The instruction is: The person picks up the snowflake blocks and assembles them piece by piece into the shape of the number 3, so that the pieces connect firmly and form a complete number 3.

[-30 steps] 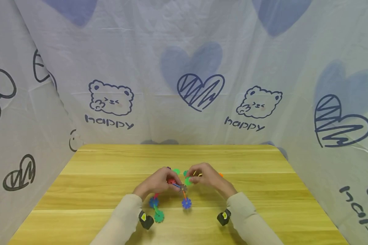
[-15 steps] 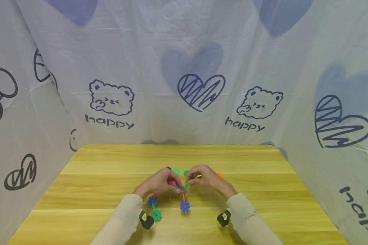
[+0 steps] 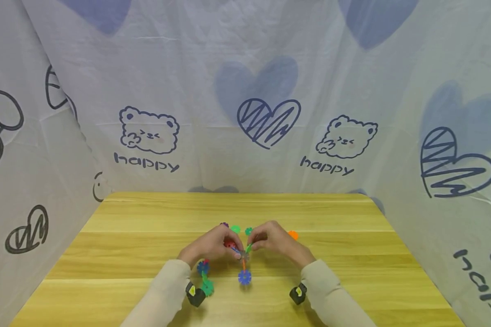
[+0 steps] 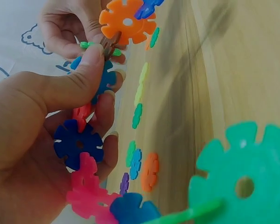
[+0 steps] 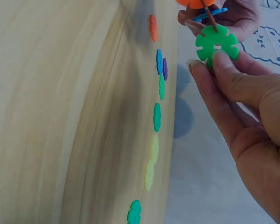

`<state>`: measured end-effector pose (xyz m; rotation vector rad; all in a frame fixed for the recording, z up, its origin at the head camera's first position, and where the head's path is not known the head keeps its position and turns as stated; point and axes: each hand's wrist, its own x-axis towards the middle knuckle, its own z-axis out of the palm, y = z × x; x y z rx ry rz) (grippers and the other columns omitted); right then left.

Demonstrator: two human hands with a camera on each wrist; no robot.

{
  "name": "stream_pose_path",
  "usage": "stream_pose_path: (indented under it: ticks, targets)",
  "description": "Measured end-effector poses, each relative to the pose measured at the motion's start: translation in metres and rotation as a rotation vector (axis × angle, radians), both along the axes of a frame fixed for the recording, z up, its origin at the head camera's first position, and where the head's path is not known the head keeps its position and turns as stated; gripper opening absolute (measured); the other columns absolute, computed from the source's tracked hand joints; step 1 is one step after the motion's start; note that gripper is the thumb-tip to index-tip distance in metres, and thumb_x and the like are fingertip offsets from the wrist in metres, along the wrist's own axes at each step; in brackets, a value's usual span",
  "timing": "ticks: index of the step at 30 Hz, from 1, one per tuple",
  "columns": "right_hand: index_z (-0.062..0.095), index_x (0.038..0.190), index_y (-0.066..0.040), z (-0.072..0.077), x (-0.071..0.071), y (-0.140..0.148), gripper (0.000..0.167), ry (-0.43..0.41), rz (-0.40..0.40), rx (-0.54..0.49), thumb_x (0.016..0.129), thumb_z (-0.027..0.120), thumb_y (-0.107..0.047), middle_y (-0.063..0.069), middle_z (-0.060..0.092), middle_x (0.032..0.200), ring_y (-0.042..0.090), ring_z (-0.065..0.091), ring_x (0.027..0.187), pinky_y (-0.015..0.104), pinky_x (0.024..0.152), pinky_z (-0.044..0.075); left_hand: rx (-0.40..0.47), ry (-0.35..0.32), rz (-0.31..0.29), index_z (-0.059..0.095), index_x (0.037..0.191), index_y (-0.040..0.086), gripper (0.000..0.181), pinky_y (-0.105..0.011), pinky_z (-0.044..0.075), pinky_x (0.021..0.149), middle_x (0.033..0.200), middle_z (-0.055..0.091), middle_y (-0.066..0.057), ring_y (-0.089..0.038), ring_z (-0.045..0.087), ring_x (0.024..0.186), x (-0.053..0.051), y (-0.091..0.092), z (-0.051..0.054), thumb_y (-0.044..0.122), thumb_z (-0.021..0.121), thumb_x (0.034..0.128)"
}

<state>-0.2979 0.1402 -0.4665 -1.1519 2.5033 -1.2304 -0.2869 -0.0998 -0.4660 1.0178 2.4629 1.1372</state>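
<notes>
My left hand (image 3: 210, 243) holds a chain of slotted plastic snowflake discs. Its thumb and fingers pinch near a brown disc (image 4: 110, 48) and a blue disc (image 4: 105, 79). An orange disc (image 4: 116, 23) joins the brown one, with a blue-violet disc (image 3: 244, 277) at that end. Farther along the chain come a dark blue disc (image 4: 67, 140), pink discs (image 4: 84, 184) and a large teal-green disc (image 4: 219, 163), hanging below the hand. My right hand (image 3: 276, 238) pinches a bright green disc (image 5: 205, 43) between thumb and fingers. Its rim meets the brown disc; how deep the slots engage is unclear.
Loose discs lie in a row on the wooden table (image 3: 331, 272) beyond the hands, among them an orange disc (image 3: 293, 235), a light green disc (image 3: 235, 229) and pale yellow discs (image 5: 151, 163). A printed curtain (image 3: 204, 150) hangs behind the table.
My right hand has turned the bright green disc edge-on and brought it down to the brown disc. The dangling chain parts have shifted slightly left; my left hand keeps its hold.
</notes>
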Motion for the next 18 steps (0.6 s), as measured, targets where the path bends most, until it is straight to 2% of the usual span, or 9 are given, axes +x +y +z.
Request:
stream_pose_path:
  ticks: [5,9,12,18]
  targets:
    - [0.078,0.082,-0.001,0.0001,0.0019,-0.002,0.006,0.107,0.031,0.001,0.085,0.08,0.004,0.011,0.078,0.08,0.005,0.071,0.069,0.016,0.064,0.057,-0.004,0.007,0.003,0.08,0.09,0.012,0.006,-0.021,0.052,0.069,0.085,0.077,0.0,-0.003,0.058,0.071,0.0012,0.0002,-0.0001,0.007,0.082,0.0869]
    - [0.08,0.08,-0.004,0.0016,0.0029,-0.0047,0.01,0.299,0.081,0.028,0.083,0.08,0.005,0.008,0.079,0.078,0.006,0.071,0.069,0.012,0.066,0.056,0.003,-0.005,-0.001,0.08,0.089,0.012,0.007,-0.02,0.051,0.066,0.083,0.076,0.001,-0.004,0.056,0.067,0.0012,-0.0006,-0.0026,0.005,0.082,0.0873]
    - [0.08,0.08,-0.005,0.0039,0.0036,-0.0065,0.01,0.39,0.102,0.03,0.083,0.08,0.005,0.006,0.079,0.078,0.009,0.073,0.07,0.01,0.068,0.055,0.01,-0.02,-0.004,0.08,0.09,0.012,0.006,-0.02,0.05,0.063,0.083,0.076,0.001,-0.005,0.053,0.065,0.0008,-0.0016,-0.0045,0.006,0.081,0.0883]
    - [0.08,0.08,-0.004,0.0045,0.0039,-0.008,0.009,0.441,0.144,0.0,0.082,0.081,0.005,0.007,0.078,0.078,0.012,0.074,0.07,0.011,0.07,0.056,-0.01,-0.004,0.012,0.081,0.089,0.011,0.005,-0.019,0.044,0.057,0.081,0.076,0.001,-0.005,0.048,0.061,0.0009,-0.0019,-0.0052,0.006,0.08,0.0893]
